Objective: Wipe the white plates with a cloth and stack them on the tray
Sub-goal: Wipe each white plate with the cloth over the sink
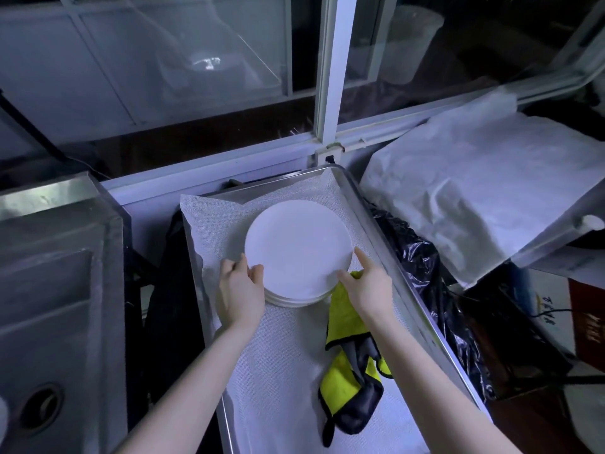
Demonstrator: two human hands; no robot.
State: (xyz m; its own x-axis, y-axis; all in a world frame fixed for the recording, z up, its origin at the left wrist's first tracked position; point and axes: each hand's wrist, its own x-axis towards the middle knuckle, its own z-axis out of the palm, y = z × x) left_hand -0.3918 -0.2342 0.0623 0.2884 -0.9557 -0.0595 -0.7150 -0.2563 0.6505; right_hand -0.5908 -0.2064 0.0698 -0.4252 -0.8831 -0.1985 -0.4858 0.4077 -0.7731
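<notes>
A stack of white plates (298, 250) stands on the metal tray (370, 224), which is lined with a white mesh sheet. My left hand (240, 286) grips the top plate's near-left rim, thumb on top and fingers curled under the edge. My right hand (366, 283) holds the near-right rim, thumb on the plate's face and index finger stretched along its edge. A yellow and grey cloth (352, 365) lies on the tray under my right wrist; one end reaches up beneath that hand.
A steel sink (49, 290) with a round drain is at the left. A white-covered bundle (484, 185) and black plastic (422, 267) sit to the right of the tray. A window frame (330, 77) stands behind.
</notes>
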